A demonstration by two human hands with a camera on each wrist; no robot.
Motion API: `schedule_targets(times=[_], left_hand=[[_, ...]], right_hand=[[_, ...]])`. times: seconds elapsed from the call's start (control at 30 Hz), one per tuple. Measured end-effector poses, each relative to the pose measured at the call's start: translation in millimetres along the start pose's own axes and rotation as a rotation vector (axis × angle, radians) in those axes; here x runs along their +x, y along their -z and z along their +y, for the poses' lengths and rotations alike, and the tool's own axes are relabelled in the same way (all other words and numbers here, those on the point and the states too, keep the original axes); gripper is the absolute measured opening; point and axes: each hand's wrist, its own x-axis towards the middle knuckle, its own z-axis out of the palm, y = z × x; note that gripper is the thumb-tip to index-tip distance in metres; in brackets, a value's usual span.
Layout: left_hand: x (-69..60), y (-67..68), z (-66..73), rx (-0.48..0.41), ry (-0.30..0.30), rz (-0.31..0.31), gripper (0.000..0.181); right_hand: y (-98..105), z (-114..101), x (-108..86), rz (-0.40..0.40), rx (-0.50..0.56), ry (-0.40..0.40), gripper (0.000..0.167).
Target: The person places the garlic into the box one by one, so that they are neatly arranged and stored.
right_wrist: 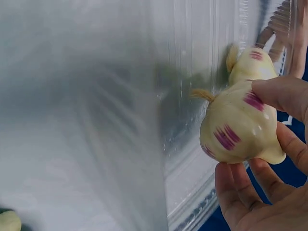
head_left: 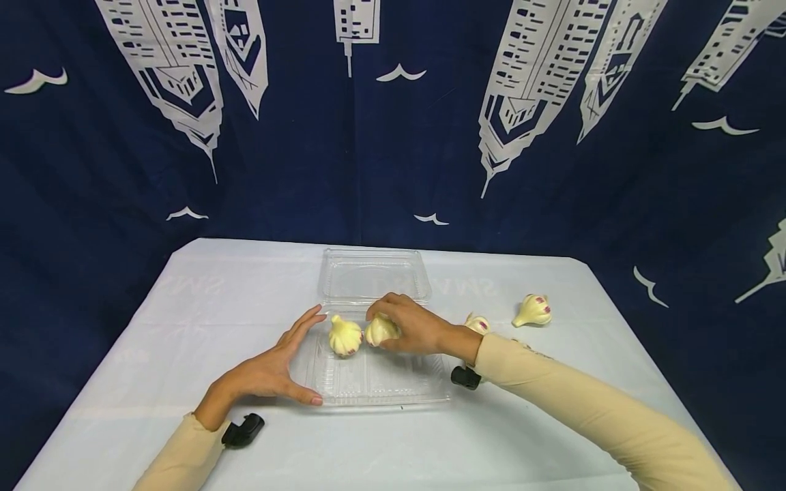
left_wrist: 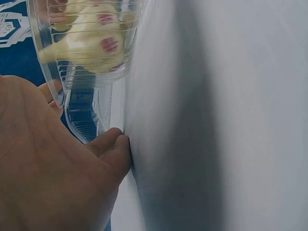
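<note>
A clear plastic clamshell box (head_left: 381,392) lies open on the table, its lid (head_left: 374,276) folded toward the back. One garlic bulb (head_left: 345,335) sits in the left part of the base. My right hand (head_left: 413,326) pinches a second garlic bulb (head_left: 382,330) between thumb and fingers, just beside the first. In the right wrist view this held bulb (right_wrist: 240,125) shows purple streaks and a short stem. My left hand (head_left: 276,365) rests along the box's left side, thumb at the front corner and fingers spread toward the back.
Two more garlic bulbs lie on the table to the right: one (head_left: 533,310) farther out, another (head_left: 477,323) partly behind the right wrist. White cloth covers the table (head_left: 153,368). A dark blue curtain (head_left: 307,170) with white building prints hangs behind.
</note>
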Motion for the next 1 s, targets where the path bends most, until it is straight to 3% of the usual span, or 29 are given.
schedule_targets(times=[0.3,1.0], left_hand=[[0.0,-0.5,0.2,-0.005,0.0,-0.003,0.132],[-0.2,0.5,0.7,0.008,0.004,-0.006,0.133]], right_hand=[[-7,-3,4.0,0.014,-0.031,-0.015,0.045],[9,0,-0.1,0.037,-0.012,-0.007,0.053]])
